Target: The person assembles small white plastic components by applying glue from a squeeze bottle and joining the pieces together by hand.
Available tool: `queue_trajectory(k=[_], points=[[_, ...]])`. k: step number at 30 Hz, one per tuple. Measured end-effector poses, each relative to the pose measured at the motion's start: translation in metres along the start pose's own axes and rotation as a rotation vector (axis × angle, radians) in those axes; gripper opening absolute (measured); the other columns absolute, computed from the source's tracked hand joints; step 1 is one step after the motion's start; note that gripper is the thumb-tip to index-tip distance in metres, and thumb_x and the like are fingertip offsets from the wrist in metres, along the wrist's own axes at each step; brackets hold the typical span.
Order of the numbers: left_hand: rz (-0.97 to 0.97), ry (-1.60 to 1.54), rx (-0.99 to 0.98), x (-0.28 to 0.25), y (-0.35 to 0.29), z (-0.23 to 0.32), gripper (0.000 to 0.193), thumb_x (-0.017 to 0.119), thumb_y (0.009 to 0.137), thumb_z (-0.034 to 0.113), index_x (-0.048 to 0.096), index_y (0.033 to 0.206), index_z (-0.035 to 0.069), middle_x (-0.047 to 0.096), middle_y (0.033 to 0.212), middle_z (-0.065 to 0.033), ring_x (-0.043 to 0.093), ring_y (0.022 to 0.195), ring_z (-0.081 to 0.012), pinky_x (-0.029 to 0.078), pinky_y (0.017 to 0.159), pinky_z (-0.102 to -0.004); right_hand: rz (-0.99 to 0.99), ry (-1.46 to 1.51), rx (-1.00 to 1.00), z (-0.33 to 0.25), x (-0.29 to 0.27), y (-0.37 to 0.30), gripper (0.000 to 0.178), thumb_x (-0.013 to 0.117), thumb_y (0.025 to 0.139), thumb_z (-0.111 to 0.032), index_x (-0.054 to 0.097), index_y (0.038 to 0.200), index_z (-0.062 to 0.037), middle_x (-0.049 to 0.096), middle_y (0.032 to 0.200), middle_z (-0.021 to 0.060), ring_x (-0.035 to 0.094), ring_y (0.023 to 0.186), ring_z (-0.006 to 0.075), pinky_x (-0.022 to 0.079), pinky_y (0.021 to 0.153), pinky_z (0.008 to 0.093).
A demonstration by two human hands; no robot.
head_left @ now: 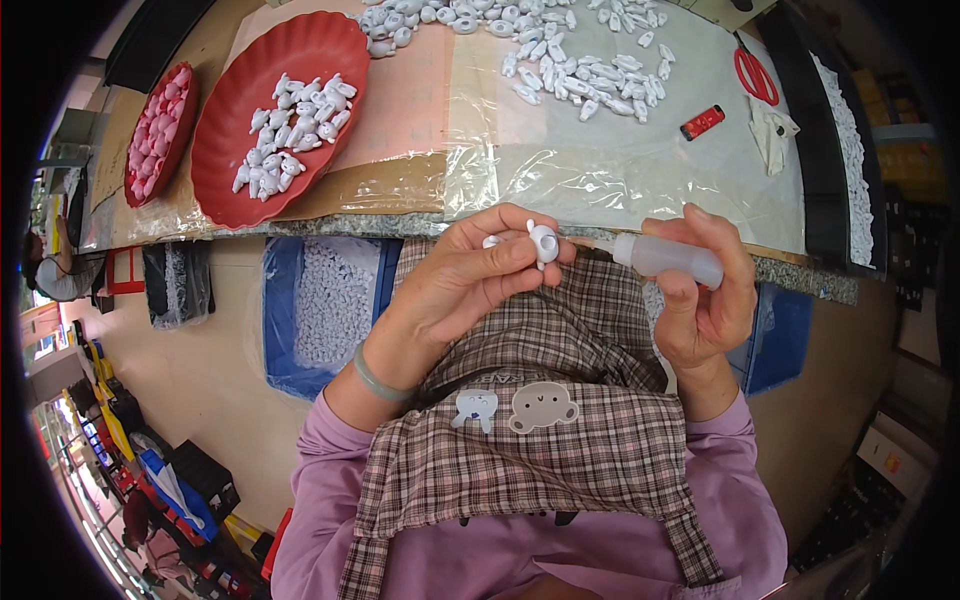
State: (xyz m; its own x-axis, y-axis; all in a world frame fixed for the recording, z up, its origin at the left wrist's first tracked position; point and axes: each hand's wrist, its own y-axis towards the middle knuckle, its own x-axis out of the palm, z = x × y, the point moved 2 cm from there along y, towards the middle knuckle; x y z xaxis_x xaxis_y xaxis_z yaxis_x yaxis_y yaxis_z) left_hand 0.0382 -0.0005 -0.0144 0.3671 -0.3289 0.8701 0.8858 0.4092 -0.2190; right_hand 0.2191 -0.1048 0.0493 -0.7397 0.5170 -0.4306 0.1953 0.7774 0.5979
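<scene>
Between the thumb and fingers of my left hand [455, 280] is a small white plastic figure part [543, 243] with a round hollow facing outward. Another white bit [492, 241] shows behind that thumb; whether it belongs to the same part I cannot tell. My right hand [712, 305] is closed around a translucent squeeze bottle [676, 261] held on its side. The bottle's thin nozzle points left toward the white part; whether it touches is too small to tell. Both hands are in front of the table edge, above my plaid apron [530, 340].
A red scalloped tray [225, 130] holds white rabbit-like figures; a smaller red tray [183, 85] holds pink pieces. Loose white parts [600, 80] cover the table's far side. Red-handled scissors [757, 78] and a red box-like item [702, 122] lie right. Blue bins [278, 310] stand below.
</scene>
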Motion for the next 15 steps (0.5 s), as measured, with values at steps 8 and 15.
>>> queue_trajectory(k=[8,15], points=[[0.046,0.045,0.061,-0.0013,-0.0001,0.0000,0.021,0.062,0.089,0.008,0.058,0.108,0.000,0.062,0.105,-0.0185,0.065,0.089,-0.0204,0.057,0.078,-0.0237,-0.063,-0.153,-0.244,-0.0042,-0.0001,0.0018,0.047,0.068,0.085,-0.018,0.047,0.120,0.0036,0.065,0.103,0.0174,0.065,0.076,0.0272,0.053,0.062,0.0320],[0.077,0.056,0.102,-0.0025,0.0004,0.0020,0.022,0.061,0.089,0.007,0.057,0.108,-0.001,0.061,0.106,-0.0198,0.064,0.088,-0.0206,0.057,0.078,-0.0233,-0.064,-0.146,-0.255,-0.0052,0.0002,0.0015,0.047,0.069,0.084,-0.019,0.047,0.120,0.0034,0.065,0.104,0.0173,0.065,0.074,0.0272,0.053,0.059,0.0318]])
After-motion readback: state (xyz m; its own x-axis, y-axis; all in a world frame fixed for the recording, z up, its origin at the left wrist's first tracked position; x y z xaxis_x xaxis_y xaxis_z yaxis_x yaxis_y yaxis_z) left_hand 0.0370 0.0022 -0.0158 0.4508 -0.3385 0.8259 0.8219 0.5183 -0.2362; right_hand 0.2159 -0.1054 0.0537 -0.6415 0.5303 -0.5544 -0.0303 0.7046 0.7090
